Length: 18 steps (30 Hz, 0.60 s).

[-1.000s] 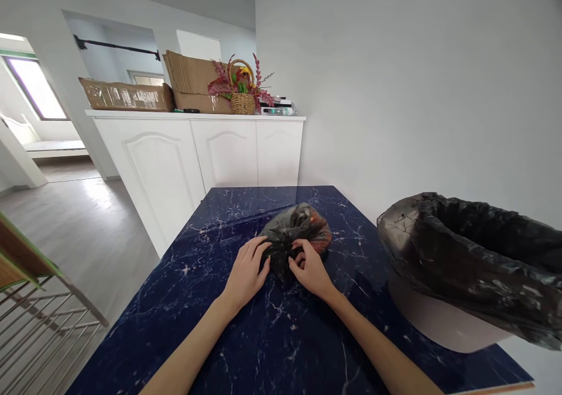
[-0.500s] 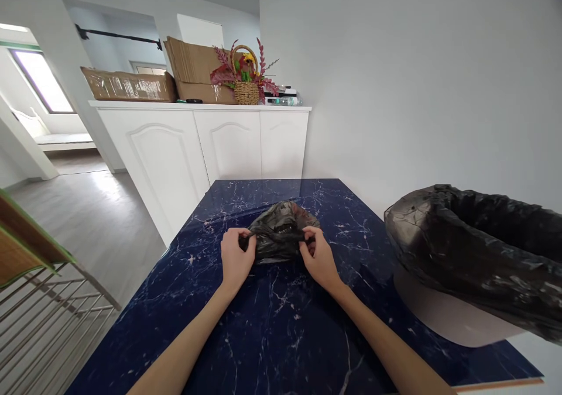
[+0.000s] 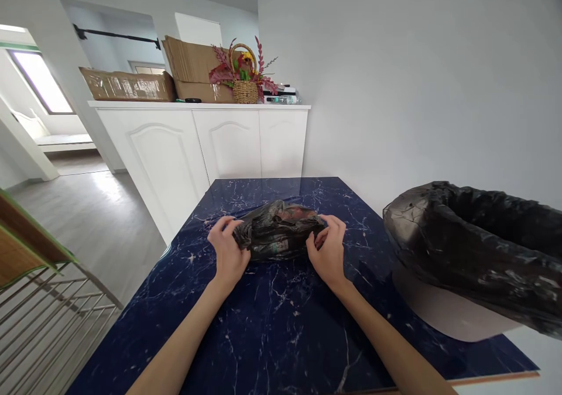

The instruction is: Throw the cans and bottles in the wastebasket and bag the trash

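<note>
A crumpled black plastic bag [image 3: 274, 226] lies on the dark blue marbled table in front of me. Its thin film shows something reddish at the upper right and a pale green-and-white label low in the middle; I cannot make out the contents. My left hand [image 3: 228, 247] holds the bag's left end, fingers curled over the film with the thumb below. At the right end, my right hand [image 3: 328, 248] pinches the plastic between thumb and fingers.
A pale bin [image 3: 452, 310] lined with a black bag [image 3: 474, 243] stands on the table's right side. Beyond the table is a white cabinet [image 3: 228, 143] bearing cardboard boxes [image 3: 127, 86] and a flower basket [image 3: 244, 92]. A metal-railed chair [image 3: 39, 289] is at left.
My hands have moved farther apart, stretching the bag wider between them. The label and more of the reddish content now show through the plastic.
</note>
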Available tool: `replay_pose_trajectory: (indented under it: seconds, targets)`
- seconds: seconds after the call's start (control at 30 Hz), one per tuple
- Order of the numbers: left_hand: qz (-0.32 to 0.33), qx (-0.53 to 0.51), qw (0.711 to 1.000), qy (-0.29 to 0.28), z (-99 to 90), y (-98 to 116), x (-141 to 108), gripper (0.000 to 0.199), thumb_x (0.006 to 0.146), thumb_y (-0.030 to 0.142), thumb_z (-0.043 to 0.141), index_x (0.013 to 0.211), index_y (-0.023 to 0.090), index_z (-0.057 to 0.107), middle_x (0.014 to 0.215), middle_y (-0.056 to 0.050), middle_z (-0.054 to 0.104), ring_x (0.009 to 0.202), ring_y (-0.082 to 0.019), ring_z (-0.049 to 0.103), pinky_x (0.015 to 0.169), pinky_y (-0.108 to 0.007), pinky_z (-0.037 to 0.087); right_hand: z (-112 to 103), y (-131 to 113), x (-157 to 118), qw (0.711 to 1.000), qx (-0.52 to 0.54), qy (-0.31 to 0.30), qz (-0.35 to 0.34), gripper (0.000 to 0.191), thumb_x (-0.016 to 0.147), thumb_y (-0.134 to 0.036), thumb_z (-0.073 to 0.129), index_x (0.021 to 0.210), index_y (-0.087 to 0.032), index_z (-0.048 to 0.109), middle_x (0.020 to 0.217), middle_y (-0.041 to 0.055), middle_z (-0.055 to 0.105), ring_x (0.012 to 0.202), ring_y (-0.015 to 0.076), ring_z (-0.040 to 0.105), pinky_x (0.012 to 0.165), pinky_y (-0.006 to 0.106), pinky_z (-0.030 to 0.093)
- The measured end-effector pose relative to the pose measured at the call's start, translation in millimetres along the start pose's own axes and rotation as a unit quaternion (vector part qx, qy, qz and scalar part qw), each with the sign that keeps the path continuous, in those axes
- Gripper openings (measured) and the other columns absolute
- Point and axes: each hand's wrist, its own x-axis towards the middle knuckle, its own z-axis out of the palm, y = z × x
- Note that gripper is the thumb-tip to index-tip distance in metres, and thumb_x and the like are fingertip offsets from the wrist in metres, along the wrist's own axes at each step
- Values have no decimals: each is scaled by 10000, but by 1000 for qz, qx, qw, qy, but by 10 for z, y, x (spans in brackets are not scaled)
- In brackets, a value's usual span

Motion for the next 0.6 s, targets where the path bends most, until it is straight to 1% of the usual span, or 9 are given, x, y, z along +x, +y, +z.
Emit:
replay_pose_trajectory:
  seconds: [0.03, 0.1, 0.17, 0.23, 0.3, 0.4, 0.47, 0.53, 0.6]
  targets:
    - [42, 0, 999, -20, -8, 55, -2, 528, 882, 89, 638, 1363, 260, 500, 1372, -170, 579, 1346, -372, 522, 1114, -600, 361, 3, -41, -12, 999, -12, -10, -44, 382, 1039, -270, 559, 1415, -254, 493, 1398, 173, 483, 697, 142, 588, 678, 378, 587]
    - [84, -9, 994, -72, -15, 153, -4, 483, 910, 70, 616, 1332, 290, 535, 1297, -112, 677, 1270, -318, 605, 1127, -554, 364, 7, -106, -29, 992, -27, -29, -120, 428, 1037, -241, 568, 1456, -265, 484, 1372, 167, 524, 931, 226, 665, 833, 433, 614]
    - [108, -16, 986, -125, -19, 225, 6, 426, 936, 98, 610, 1312, 294, 576, 1231, -69, 742, 1191, -279, 664, 1144, -518, 370, 7, -139, -33, 985, -36, -47, -164, 491, 1020, -229, 599, 1492, -278, 475, 1379, 159, 577, 1205, 311, 628, 1015, 518, 570]
    - [119, -13, 980, -160, -30, 267, 30, 335, 959, 158, 605, 1274, 271, 621, 1168, -67, 771, 1125, -276, 690, 1145, -519, 375, 1, -145, -27, 976, -49, -82, -194, 514, 1013, -212, 596, 1511, -271, 484, 1352, 143, 648, 1302, 344, 574, 1089, 568, 508]
    - [115, -7, 977, -180, -48, 281, 59, 223, 965, 232, 605, 1177, 257, 673, 1054, -69, 782, 1034, -285, 700, 1124, -539, 387, -10, -139, -18, 971, -51, -126, -195, 422, 1010, -186, 567, 1424, -261, 583, 1247, 117, 720, 1240, 338, 591, 1068, 560, 495]
    - [108, -4, 971, -214, -76, 273, 87, 110, 937, 331, 616, 936, 277, 712, 834, -41, 750, 835, -265, 681, 1079, -545, 427, -35, -144, -10, 966, -43, -174, -189, 232, 976, -164, 554, 1096, -257, 730, 1023, 89, 758, 1094, 322, 621, 977, 527, 506]
    - [109, -9, 964, -241, -84, 257, 88, 189, 913, 379, 613, 761, 290, 683, 708, -25, 698, 721, -244, 641, 1040, -536, 458, -54, -165, -10, 961, -36, -197, -192, 186, 951, -182, 574, 941, -265, 740, 901, 73, 747, 1035, 315, 627, 948, 521, 502]
    - [106, -13, 959, -261, -82, 234, 79, 313, 912, 404, 586, 623, 288, 623, 619, -24, 645, 660, -233, 604, 989, -527, 478, -71, -193, -14, 955, -25, -222, -197, 170, 958, -233, 597, 881, -272, 744, 823, 54, 734, 989, 300, 634, 951, 517, 501]
    - [93, -11, 959, -266, -72, 201, 70, 421, 958, 384, 519, 556, 275, 574, 576, -33, 623, 626, -226, 579, 934, -517, 482, -78, -208, -19, 950, -15, -242, -199, 251, 1014, -285, 573, 830, -274, 744, 756, 37, 715, 928, 272, 639, 956, 498, 506]
